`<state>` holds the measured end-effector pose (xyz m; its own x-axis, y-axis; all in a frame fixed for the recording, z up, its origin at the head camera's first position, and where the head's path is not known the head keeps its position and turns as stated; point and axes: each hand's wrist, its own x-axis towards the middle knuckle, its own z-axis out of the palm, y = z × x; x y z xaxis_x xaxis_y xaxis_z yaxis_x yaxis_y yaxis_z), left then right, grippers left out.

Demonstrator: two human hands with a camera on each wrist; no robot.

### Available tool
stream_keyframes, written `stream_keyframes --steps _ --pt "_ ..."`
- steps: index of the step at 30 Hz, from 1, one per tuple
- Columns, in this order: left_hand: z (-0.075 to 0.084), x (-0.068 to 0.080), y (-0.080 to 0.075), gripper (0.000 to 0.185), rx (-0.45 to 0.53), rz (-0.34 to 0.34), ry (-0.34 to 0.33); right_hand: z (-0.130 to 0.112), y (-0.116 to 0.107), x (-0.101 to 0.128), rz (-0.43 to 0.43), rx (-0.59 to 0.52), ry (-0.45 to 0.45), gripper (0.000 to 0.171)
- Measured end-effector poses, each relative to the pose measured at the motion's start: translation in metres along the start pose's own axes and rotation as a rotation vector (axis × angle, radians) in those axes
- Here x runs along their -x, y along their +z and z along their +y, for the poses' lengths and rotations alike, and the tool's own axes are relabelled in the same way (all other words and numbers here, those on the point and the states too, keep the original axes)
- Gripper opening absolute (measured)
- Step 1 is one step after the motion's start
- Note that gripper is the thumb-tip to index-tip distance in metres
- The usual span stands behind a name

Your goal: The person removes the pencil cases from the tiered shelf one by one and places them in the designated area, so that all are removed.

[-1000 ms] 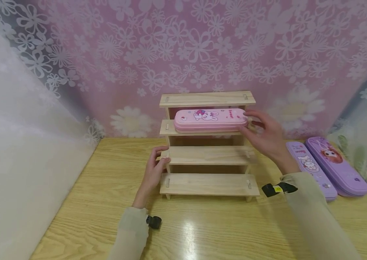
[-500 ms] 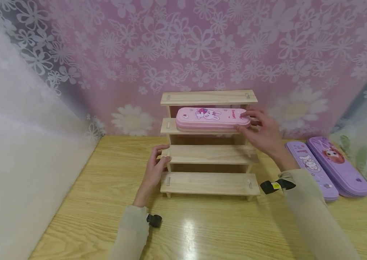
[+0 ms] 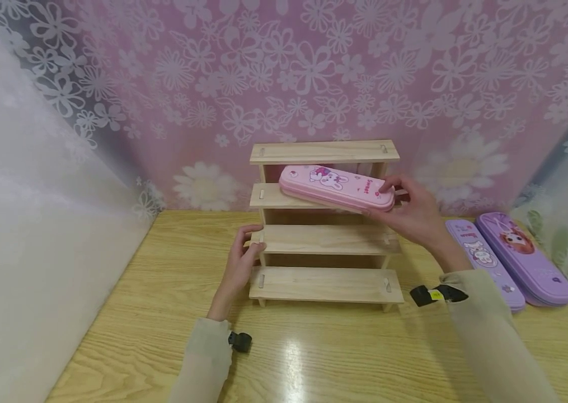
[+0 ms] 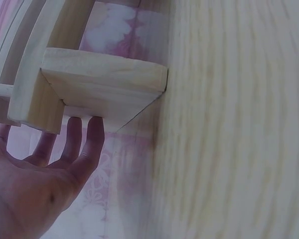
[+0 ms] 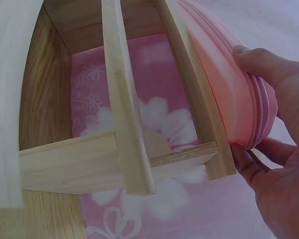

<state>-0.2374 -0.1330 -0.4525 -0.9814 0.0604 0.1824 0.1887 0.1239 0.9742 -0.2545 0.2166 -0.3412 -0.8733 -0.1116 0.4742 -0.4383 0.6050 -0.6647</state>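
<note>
A pink zip-up pencil case (image 3: 336, 186) with rabbit drawings and the word "Sweet" lies at a slant on the second tier from the top of a stepped wooden shelf (image 3: 324, 284). My right hand (image 3: 417, 221) grips its right end, which juts over the tier's front edge. In the right wrist view, the thumb and fingers hold the pink case (image 5: 224, 84) at its zip side. My left hand (image 3: 238, 260) holds the left end of the tier second from the bottom. Fingertips of the left hand (image 4: 35, 184) touch the wood in the left wrist view.
Two purple pencil cases, one lighter with a rabbit (image 3: 485, 263) and one darker with a doll face (image 3: 525, 257), lie side by side on the wood-grain table (image 3: 163, 336) at the right. A pink flowered curtain (image 3: 304, 73) hangs behind the shelf.
The pink pencil case has turned: its right end has come forward and down with my right hand, and it has shifted slightly right. My left hand stays on the shelf.
</note>
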Motion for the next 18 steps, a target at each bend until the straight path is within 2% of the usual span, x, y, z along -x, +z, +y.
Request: stream_keyframes --steps 6,8,13,18 --pt "0.026 0.008 0.0 0.038 0.006 -0.03 -0.037 0.002 -0.002 0.01 0.054 -0.04 -0.056 0.044" --pt "0.026 0.008 0.0 0.038 0.012 -0.03 -0.03 0.008 -0.002 0.014 0.078 -0.057 -0.09 0.043" --pt "0.024 0.007 0.0 0.038 0.024 -0.028 -0.018 0.012 -0.008 0.027 0.115 -0.082 -0.112 0.045" --pt "0.024 0.006 0.0 0.038 0.028 -0.021 -0.023 0.008 -0.016 0.042 0.13 -0.076 -0.08 0.046"
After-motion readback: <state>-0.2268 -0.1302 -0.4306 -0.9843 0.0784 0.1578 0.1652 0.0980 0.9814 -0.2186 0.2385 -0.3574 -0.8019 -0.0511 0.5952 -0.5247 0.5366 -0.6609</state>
